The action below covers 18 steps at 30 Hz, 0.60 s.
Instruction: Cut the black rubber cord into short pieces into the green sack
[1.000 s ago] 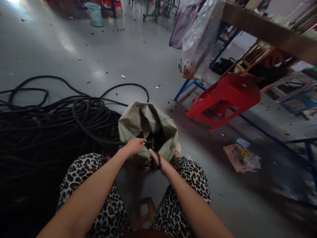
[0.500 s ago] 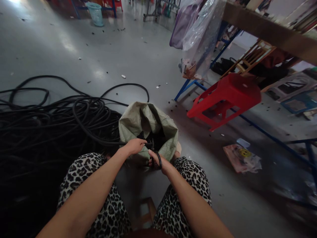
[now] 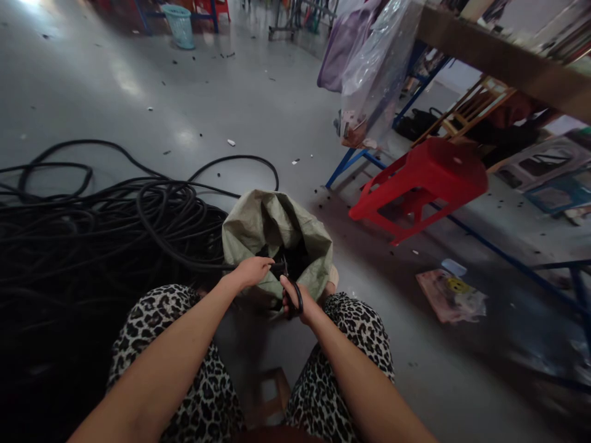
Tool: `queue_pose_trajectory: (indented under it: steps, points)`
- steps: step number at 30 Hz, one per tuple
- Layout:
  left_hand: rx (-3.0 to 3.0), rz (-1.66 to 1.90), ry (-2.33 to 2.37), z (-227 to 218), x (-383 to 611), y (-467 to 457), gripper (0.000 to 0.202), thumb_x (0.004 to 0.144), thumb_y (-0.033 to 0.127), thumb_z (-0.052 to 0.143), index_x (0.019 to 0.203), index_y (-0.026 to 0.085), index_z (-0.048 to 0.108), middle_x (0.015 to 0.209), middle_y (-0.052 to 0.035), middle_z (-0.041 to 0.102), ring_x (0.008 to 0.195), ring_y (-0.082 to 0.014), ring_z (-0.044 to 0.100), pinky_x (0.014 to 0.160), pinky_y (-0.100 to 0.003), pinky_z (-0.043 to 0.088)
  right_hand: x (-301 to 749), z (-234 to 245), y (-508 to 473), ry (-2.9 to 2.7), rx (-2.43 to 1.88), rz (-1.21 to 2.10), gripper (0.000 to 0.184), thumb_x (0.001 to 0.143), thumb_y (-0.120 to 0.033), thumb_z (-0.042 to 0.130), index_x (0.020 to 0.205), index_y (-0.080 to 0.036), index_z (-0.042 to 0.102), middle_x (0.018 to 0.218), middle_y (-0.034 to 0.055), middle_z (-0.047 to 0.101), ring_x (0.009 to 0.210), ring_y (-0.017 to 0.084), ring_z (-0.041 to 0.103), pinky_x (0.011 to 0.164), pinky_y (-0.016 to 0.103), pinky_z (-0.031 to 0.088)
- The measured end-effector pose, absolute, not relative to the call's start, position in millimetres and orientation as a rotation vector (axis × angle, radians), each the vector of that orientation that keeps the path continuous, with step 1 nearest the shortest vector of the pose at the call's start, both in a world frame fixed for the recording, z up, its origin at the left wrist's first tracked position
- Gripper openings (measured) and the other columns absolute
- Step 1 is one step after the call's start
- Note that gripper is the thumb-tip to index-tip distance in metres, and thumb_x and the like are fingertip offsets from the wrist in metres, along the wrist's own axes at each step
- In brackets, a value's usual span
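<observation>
My left hand [image 3: 252, 271] is closed round a black rubber cord [image 3: 210, 266] close to its end, which points right over the sack's mouth. In my right hand [image 3: 295, 298] is a pair of scissors [image 3: 299, 299] with black handles, its blades up at the cord's end. Whether the blades touch the cord I cannot tell. Below both hands stands an open grey-green woven sack [image 3: 314, 231], between my knees, with dark pieces inside that are hard to make out. The cord runs left to a big tangled heap of black cord [image 3: 152, 209] on the floor.
A red plastic stool [image 3: 422, 184] lies tipped at the right, beside a table [image 3: 498, 52] with blue legs. Plastic packaging [image 3: 450, 295] lies on the floor near my right knee. A light-blue basket [image 3: 180, 27] stands far back. Small scraps dot the grey floor.
The scissors and my right hand have shifted slightly, and the handles look closer together. My left hand keeps its hold on the cord in nearly the same place.
</observation>
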<state>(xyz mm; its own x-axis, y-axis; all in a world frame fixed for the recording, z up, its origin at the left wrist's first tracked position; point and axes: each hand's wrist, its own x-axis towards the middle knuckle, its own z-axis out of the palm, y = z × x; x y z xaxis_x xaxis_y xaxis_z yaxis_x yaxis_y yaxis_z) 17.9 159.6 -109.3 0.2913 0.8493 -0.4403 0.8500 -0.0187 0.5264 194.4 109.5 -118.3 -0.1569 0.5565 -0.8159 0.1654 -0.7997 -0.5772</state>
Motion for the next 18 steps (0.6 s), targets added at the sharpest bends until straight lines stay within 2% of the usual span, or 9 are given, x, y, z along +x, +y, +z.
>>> queue_pose_trajectory:
  steps: [10, 18]
  points:
    - [1.844, 0.018, 1.537, -113, 19, 159, 0.041, 0.089, 0.027, 0.038, 0.122, 0.022, 0.062, 0.121, -0.0044, 0.066, 0.109, -0.0197, 0.061, 0.093, -0.027, 0.045, 194, -125, 109, -0.969, -1.931, 1.912, 0.047, 0.081, -0.062, 0.055, 0.071, -0.017, 0.048, 0.045, -0.0047, 0.045, 0.029, 0.009, 0.042, 0.026, 0.020, 0.033]
    - [1.860, -0.065, 1.510, -110, 20, 158, 0.041, 0.088, 0.025, 0.038, 0.120, 0.021, 0.063, 0.121, -0.0058, 0.066, 0.109, -0.0206, 0.061, 0.093, -0.028, 0.045, 199, -139, 103, -1.040, -1.980, 1.901, 0.053, 0.077, -0.068, 0.055, 0.061, -0.018, 0.045, 0.042, -0.0036, 0.041, 0.029, 0.009, 0.038, 0.026, 0.020, 0.029]
